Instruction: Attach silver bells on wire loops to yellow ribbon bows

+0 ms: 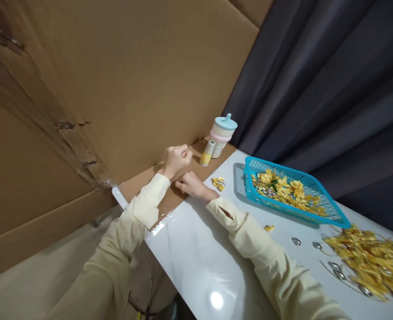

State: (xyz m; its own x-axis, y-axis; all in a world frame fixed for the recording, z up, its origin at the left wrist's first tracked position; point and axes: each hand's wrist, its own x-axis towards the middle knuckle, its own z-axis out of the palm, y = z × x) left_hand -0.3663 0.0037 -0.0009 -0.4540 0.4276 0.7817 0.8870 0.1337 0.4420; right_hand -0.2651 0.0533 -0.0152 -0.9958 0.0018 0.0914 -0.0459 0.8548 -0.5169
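My left hand is closed in a fist, raised over the cardboard strip at the table's far left end. Whatever it may hold is hidden. Just below and to the right, my right hand rests low over the cardboard with its fingers curled in; I cannot make out anything between them. A small white and yellow tube stands upright right of my left hand, in front of a cup with a pale blue lid. A small yellow piece with a thin wire lies to the right of my right hand.
A blue plastic basket holds yellow flower-like pieces. A heap of yellow pieces lies at the right, with silvery drop-shaped pieces beside it. Tall cardboard borders the table's far side; a dark curtain hangs behind the basket.
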